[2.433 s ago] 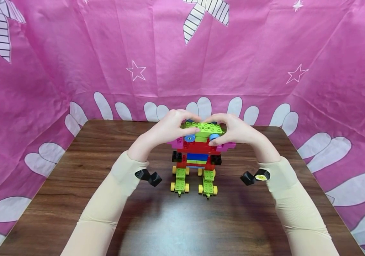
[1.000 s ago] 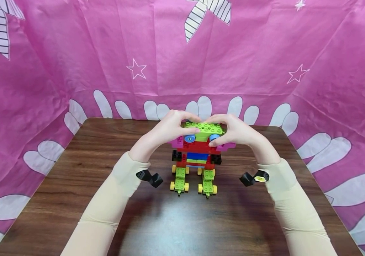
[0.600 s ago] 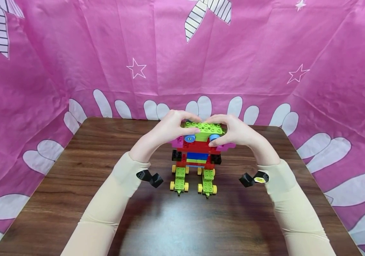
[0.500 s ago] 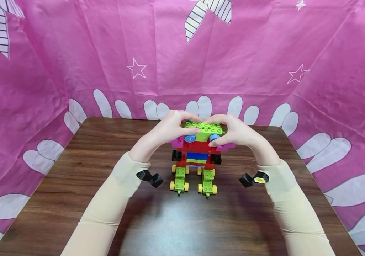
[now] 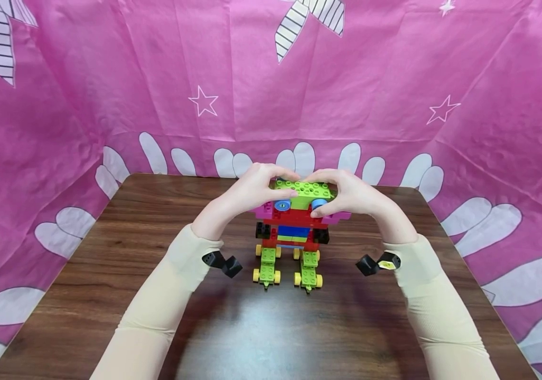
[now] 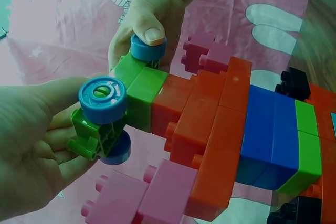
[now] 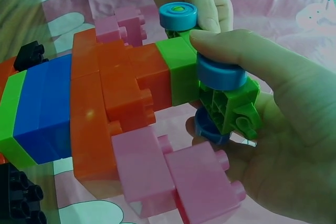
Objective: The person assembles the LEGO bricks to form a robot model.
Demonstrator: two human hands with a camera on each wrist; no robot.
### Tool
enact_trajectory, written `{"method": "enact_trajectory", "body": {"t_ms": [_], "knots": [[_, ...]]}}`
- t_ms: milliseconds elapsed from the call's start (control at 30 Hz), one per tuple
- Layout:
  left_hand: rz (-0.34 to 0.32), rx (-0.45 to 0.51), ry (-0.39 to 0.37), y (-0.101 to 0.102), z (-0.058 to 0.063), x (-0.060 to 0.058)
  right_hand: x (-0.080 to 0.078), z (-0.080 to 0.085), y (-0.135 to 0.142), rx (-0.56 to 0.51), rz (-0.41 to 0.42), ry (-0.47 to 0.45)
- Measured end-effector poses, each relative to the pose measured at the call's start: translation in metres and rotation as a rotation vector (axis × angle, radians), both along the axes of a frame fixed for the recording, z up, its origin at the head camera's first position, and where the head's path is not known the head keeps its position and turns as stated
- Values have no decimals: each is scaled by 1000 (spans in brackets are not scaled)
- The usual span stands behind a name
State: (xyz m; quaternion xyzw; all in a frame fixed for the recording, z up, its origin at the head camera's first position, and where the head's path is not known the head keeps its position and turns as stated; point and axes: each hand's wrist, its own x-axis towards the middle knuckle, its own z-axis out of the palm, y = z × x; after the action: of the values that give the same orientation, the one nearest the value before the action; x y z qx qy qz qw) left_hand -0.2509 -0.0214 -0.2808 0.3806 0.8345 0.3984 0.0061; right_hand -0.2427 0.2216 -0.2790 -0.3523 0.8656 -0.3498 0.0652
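Observation:
A toy-brick figure stands upright on the table on two green wheeled bases with yellow wheels. Its body is red, blue and green, with pink bricks and black bricks at the sides. Across its top lies a green wheeled brick base with blue wheels. My left hand grips the left end of this top base, thumb in front and fingers behind. The other end is gripped by my right hand, its thumb on a blue wheel. Fingers behind the base are partly hidden.
The brown wooden table spreads around the figure. Pink patterned cloth hangs behind it and on both sides. A black wrist camera juts inward from the left sleeve, and another wrist camera from the right sleeve.

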Motion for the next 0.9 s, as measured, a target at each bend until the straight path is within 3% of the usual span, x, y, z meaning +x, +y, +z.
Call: {"method": "enact_trajectory", "body": {"t_ms": [233,667,900], "knots": [[-11,-21,63,0,2,2,1,0,0,13,-1,-11],[-27,24,104,-5,-2,4,6,-1,1,-18,11,76],[-21,37,111,-11,-3,7,10,2,4,-48,-53,78]]}}
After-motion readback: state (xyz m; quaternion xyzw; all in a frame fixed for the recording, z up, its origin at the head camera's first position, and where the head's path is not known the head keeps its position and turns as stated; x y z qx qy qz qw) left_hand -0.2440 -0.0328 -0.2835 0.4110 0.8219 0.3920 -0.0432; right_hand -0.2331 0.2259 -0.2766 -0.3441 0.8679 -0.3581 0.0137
